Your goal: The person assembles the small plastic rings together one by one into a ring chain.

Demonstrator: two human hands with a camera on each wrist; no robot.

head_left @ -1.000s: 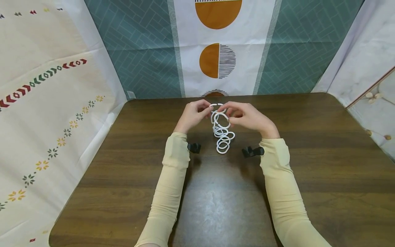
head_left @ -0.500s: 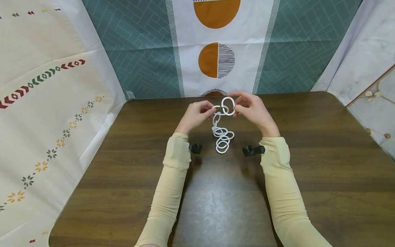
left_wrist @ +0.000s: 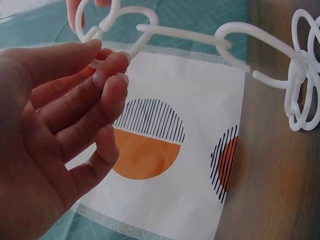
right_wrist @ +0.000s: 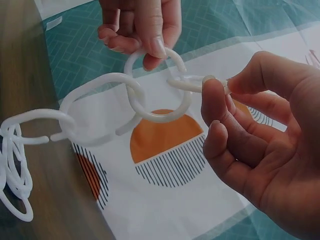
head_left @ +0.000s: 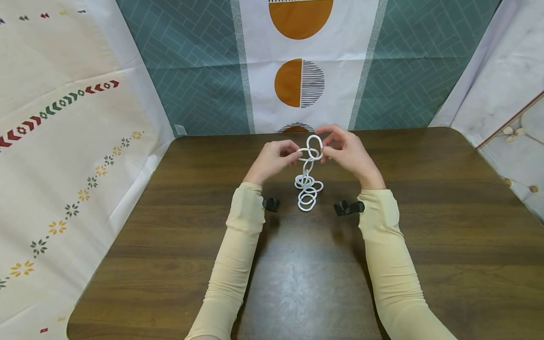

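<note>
My left hand (head_left: 274, 159) pinches a white plastic chain link (right_wrist: 162, 118) between thumb and fingers, above the far part of the table. To its right, my right hand (head_left: 346, 153) pinches another white chain link (head_left: 315, 136), which stands up and loops through the left one. In the right wrist view a gap shows in the left hand's link, close to where the two cross. From that link hangs a white chain (left_wrist: 185, 34) of similar open links, running down to a heap of links (head_left: 307, 210) on the tabletop.
The brown wooden table (head_left: 170, 245) stretches out on both sides and in front. Behind its far edge hangs a teal and white cloth (head_left: 195, 85) with orange half circles. Black wrist mounts (head_left: 271, 204) sit at both cuffs.
My right hand has moved up and slightly right, raising its link from low beside the chain to upright. My left hand has shifted a little right with its link.
</note>
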